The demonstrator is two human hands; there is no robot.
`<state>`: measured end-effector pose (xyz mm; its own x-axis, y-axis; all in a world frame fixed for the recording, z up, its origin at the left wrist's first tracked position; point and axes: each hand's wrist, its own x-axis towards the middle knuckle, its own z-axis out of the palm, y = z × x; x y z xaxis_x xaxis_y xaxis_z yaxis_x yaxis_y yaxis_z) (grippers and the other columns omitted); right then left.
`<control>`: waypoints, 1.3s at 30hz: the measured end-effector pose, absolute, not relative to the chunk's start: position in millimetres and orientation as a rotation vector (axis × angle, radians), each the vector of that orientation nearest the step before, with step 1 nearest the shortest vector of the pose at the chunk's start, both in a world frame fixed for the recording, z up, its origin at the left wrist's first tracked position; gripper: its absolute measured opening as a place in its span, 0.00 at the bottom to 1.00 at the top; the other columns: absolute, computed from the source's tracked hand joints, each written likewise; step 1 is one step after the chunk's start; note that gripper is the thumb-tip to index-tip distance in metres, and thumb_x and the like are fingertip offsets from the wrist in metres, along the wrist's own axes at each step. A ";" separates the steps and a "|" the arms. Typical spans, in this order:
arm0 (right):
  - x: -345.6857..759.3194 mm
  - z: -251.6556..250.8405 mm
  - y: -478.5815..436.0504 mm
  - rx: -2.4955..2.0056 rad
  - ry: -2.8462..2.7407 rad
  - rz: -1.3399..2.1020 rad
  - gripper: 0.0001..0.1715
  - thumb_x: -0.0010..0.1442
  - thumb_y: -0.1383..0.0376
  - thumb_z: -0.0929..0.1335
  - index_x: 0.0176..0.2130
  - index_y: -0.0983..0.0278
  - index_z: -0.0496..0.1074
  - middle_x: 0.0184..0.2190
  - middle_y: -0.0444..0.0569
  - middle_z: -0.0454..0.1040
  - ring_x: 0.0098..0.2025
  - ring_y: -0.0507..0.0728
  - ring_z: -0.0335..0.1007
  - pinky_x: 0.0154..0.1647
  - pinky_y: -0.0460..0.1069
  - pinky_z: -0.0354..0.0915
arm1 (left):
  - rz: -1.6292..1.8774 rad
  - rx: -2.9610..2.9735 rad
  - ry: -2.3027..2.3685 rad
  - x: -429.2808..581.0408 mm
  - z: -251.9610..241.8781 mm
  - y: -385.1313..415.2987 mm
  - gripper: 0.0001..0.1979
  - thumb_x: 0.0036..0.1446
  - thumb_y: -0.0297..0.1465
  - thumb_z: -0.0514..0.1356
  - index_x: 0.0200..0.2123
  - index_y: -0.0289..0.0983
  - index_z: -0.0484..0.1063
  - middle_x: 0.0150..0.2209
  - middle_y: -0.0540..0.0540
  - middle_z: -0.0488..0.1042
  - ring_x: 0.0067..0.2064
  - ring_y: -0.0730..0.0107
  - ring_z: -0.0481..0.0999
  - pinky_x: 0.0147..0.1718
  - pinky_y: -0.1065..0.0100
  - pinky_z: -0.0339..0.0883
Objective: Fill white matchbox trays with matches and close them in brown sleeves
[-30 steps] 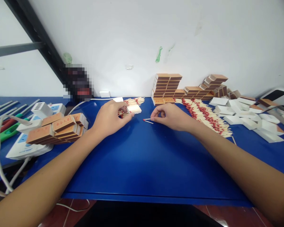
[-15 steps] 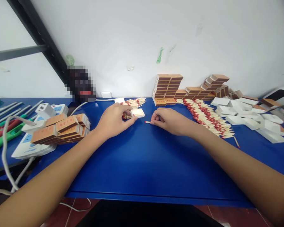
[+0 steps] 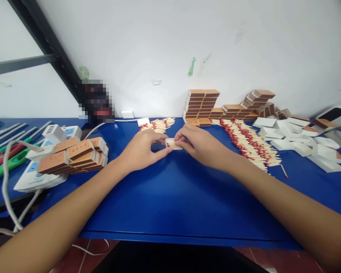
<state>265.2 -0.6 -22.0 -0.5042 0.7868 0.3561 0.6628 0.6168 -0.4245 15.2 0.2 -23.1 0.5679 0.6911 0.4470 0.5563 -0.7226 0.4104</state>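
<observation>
My left hand (image 3: 140, 149) and my right hand (image 3: 197, 144) meet over the blue table (image 3: 170, 197), both pinched on a small white matchbox tray (image 3: 172, 143) with red-tipped matches in it. The left fingers hold its left end, the right fingers its right end. Just behind the hands lies a small heap of loose matches (image 3: 159, 124). A long row of matches (image 3: 248, 142) runs along the table to the right of my right wrist.
Closed brown matchboxes (image 3: 74, 153) are piled at the left on a white power strip (image 3: 31, 176) with cables. Stacked matchboxes (image 3: 201, 106) stand against the wall. Empty white trays (image 3: 301, 142) are scattered at the right. Green-handled tools (image 3: 2, 159) lie far left.
My right hand left the single match spot on the table and came left to the tray. My left hand brought the tray toward the middle, and both hands now hold it.
</observation>
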 end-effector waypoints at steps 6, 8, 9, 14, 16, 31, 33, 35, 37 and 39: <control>266.3 -20.6 7.2 -1.108 -2.065 0.210 0.07 0.71 0.65 0.69 0.39 0.62 0.77 0.33 0.47 0.73 0.33 0.56 0.66 0.37 0.52 0.62 | 0.947 2.547 1.363 9.1 -13.9 5.5 0.12 0.64 0.41 0.68 0.44 0.41 0.86 0.39 0.46 0.87 0.39 0.58 0.83 0.40 0.61 0.71; 264.0 -25.3 15.4 -1.134 -2.040 0.251 0.06 0.69 0.66 0.70 0.39 0.62 0.78 0.32 0.47 0.73 0.31 0.55 0.66 0.36 0.52 0.62 | 1.003 2.486 1.539 6.2 -11.5 9.0 0.13 0.64 0.42 0.69 0.44 0.40 0.86 0.39 0.45 0.88 0.40 0.55 0.84 0.42 0.59 0.73; 260.8 -29.0 19.5 -1.130 -2.080 0.297 0.05 0.69 0.66 0.70 0.40 0.62 0.79 0.33 0.47 0.74 0.31 0.55 0.66 0.37 0.52 0.62 | 1.036 2.449 1.604 5.1 -10.8 10.5 0.13 0.64 0.42 0.69 0.44 0.40 0.86 0.40 0.45 0.88 0.40 0.55 0.85 0.43 0.58 0.73; 233.1 -46.9 32.9 -1.007 -2.358 0.444 0.07 0.70 0.68 0.71 0.47 0.62 0.80 0.39 0.49 0.75 0.37 0.56 0.70 0.43 0.51 0.65 | 1.140 2.309 1.735 3.3 -10.1 13.4 0.15 0.65 0.41 0.69 0.49 0.39 0.86 0.42 0.46 0.89 0.44 0.53 0.87 0.46 0.57 0.75; 223.1 -49.2 35.5 -1.004 -2.417 0.424 0.08 0.70 0.68 0.71 0.48 0.62 0.80 0.41 0.50 0.74 0.39 0.56 0.70 0.44 0.51 0.65 | 1.155 2.284 1.740 3.0 -9.9 13.3 0.15 0.65 0.40 0.68 0.49 0.39 0.86 0.43 0.47 0.89 0.44 0.53 0.87 0.46 0.57 0.76; 210.6 -50.8 44.8 -1.098 -2.402 0.425 0.04 0.70 0.69 0.69 0.41 0.62 0.76 0.37 0.47 0.72 0.37 0.56 0.67 0.40 0.50 0.60 | 1.113 2.330 1.673 2.7 -11.8 11.0 0.13 0.65 0.40 0.68 0.48 0.40 0.85 0.44 0.46 0.89 0.44 0.54 0.86 0.49 0.55 0.75; 210.9 -51.7 44.1 -1.091 -2.390 0.429 0.03 0.70 0.69 0.70 0.42 0.62 0.76 0.38 0.47 0.71 0.37 0.56 0.67 0.40 0.50 0.60 | 1.108 2.324 1.675 2.7 -11.5 11.1 0.13 0.65 0.40 0.68 0.48 0.40 0.85 0.44 0.46 0.89 0.44 0.53 0.85 0.49 0.55 0.75; 211.6 -52.8 43.5 -1.066 -2.379 0.432 0.03 0.70 0.69 0.70 0.44 0.62 0.75 0.39 0.48 0.71 0.38 0.56 0.67 0.41 0.50 0.60 | 1.111 2.313 1.682 2.9 -11.7 11.1 0.14 0.65 0.40 0.68 0.48 0.40 0.85 0.44 0.46 0.89 0.44 0.53 0.85 0.49 0.54 0.75; 212.3 -54.2 43.6 -1.042 -2.377 0.429 0.05 0.71 0.68 0.70 0.47 0.62 0.75 0.41 0.48 0.71 0.39 0.56 0.68 0.42 0.50 0.61 | 1.115 2.306 1.687 3.0 -12.3 11.2 0.14 0.64 0.40 0.69 0.49 0.39 0.85 0.44 0.45 0.89 0.44 0.53 0.85 0.50 0.53 0.75; 212.6 -55.5 44.4 -1.030 -2.393 0.430 0.05 0.72 0.69 0.69 0.46 0.62 0.76 0.42 0.49 0.71 0.40 0.56 0.68 0.44 0.50 0.62 | 1.123 2.306 1.694 2.9 -12.9 11.4 0.15 0.64 0.40 0.69 0.49 0.39 0.85 0.43 0.45 0.89 0.44 0.53 0.85 0.50 0.53 0.76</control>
<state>212.6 44.4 -55.5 -0.5916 0.7416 0.3162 0.5851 0.6648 -0.4644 2.9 11.4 -12.9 0.1264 0.8506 0.5104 0.8011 -0.3910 0.4532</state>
